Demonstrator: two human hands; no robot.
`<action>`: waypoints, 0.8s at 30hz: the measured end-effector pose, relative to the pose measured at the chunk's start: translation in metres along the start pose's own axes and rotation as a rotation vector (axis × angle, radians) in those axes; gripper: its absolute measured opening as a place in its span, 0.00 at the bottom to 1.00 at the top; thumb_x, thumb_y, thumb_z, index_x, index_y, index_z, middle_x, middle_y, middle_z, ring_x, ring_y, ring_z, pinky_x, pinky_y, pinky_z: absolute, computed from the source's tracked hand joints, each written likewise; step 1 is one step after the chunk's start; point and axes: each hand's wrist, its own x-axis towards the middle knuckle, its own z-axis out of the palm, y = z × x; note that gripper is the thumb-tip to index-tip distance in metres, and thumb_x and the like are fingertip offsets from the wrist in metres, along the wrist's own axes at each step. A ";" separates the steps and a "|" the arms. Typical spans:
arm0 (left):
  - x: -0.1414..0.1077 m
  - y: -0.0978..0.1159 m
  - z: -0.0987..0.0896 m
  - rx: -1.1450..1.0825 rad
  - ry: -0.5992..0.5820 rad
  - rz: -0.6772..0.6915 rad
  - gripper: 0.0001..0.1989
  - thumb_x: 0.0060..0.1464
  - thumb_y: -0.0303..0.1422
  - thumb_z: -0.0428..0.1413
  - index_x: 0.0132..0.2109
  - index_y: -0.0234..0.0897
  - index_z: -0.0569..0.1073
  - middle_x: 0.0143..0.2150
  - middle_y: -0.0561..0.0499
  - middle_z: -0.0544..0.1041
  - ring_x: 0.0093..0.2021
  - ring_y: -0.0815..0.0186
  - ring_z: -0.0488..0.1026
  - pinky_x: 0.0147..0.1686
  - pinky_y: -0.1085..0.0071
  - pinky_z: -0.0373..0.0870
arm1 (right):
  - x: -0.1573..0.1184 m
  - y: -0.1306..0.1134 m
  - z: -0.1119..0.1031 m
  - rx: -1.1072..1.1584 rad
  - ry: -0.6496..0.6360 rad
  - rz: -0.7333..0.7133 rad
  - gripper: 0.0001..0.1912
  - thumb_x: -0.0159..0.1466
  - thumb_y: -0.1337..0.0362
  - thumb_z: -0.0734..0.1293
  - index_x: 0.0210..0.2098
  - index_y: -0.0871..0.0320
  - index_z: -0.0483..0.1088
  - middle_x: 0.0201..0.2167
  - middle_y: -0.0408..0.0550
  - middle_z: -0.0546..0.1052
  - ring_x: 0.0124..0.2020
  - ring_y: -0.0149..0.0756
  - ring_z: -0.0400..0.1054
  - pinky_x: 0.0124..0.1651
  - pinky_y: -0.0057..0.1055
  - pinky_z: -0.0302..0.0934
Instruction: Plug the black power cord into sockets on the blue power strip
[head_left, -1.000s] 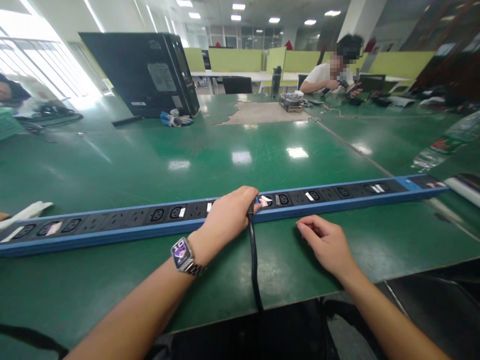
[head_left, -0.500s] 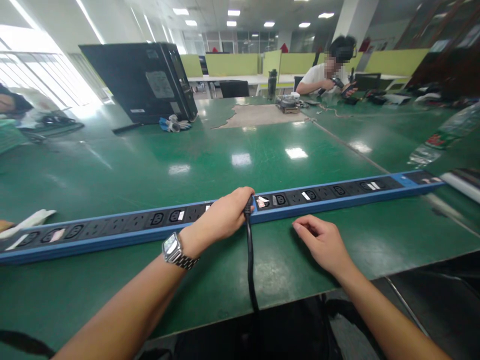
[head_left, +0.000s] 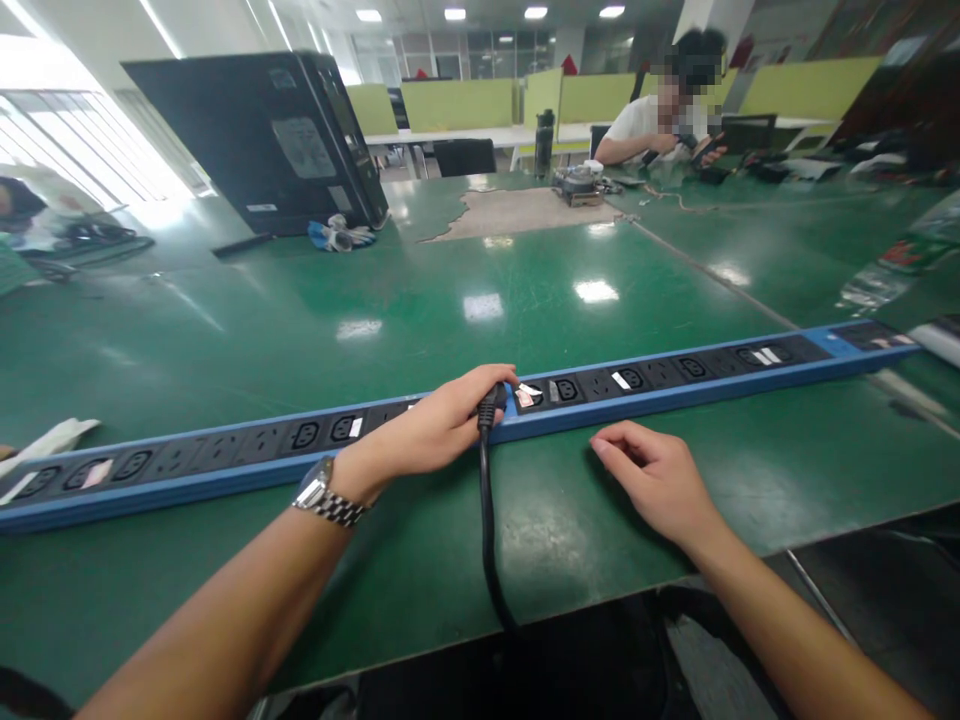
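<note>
A long blue power strip (head_left: pixel 637 392) with black sockets lies across the green table. My left hand (head_left: pixel 431 420), with a metal-banded watch (head_left: pixel 328 492) on its wrist, is closed round a black plug (head_left: pixel 491 402) at the middle of the strip. From the plug a thick black cable (head_left: pixel 487 530) hangs down over the near table edge. The plug's front end is hidden, so its fit in a socket cannot be seen. My right hand (head_left: pixel 656 475) rests on the table just in front of the strip, its fingers curled with thumb and forefinger together and nothing between them.
A black computer case (head_left: pixel 262 150) and gloves (head_left: pixel 340 234) stand at the back left of the green table (head_left: pixel 420 300). A plastic bottle (head_left: pixel 896 265) lies on the right. Across the table a person (head_left: pixel 637 130) handles a dark object near a dark bottle (head_left: pixel 544 145).
The view has shifted slightly. My left fingers have loosened and shifted a little on the plug, showing more of it. My right hand keeps its pose.
</note>
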 end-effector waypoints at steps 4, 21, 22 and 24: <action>-0.001 -0.003 0.002 -0.032 0.021 0.023 0.19 0.65 0.34 0.46 0.62 0.39 0.61 0.60 0.44 0.69 0.60 0.60 0.67 0.60 0.61 0.62 | 0.001 0.000 0.000 -0.003 0.002 0.006 0.13 0.64 0.56 0.64 0.31 0.57 0.74 0.25 0.41 0.73 0.27 0.29 0.65 0.31 0.26 0.57; -0.009 0.001 0.008 0.355 0.048 -0.063 0.20 0.61 0.26 0.46 0.60 0.36 0.60 0.56 0.40 0.72 0.54 0.57 0.71 0.54 0.56 0.69 | -0.001 0.001 0.002 -0.031 0.013 -0.038 0.13 0.64 0.57 0.63 0.31 0.57 0.74 0.24 0.41 0.72 0.27 0.29 0.65 0.32 0.26 0.56; -0.006 0.003 0.005 0.345 0.021 -0.057 0.20 0.61 0.27 0.45 0.59 0.36 0.60 0.56 0.41 0.73 0.53 0.57 0.72 0.53 0.58 0.69 | -0.001 0.001 0.002 -0.037 0.013 -0.040 0.13 0.64 0.57 0.63 0.30 0.57 0.74 0.24 0.42 0.73 0.27 0.30 0.65 0.32 0.27 0.56; 0.001 0.008 0.002 0.356 -0.035 -0.050 0.18 0.61 0.27 0.44 0.58 0.37 0.62 0.53 0.42 0.74 0.51 0.58 0.73 0.51 0.59 0.71 | -0.001 0.001 0.002 -0.044 0.009 -0.041 0.13 0.64 0.56 0.63 0.31 0.57 0.74 0.24 0.42 0.73 0.27 0.31 0.65 0.32 0.27 0.57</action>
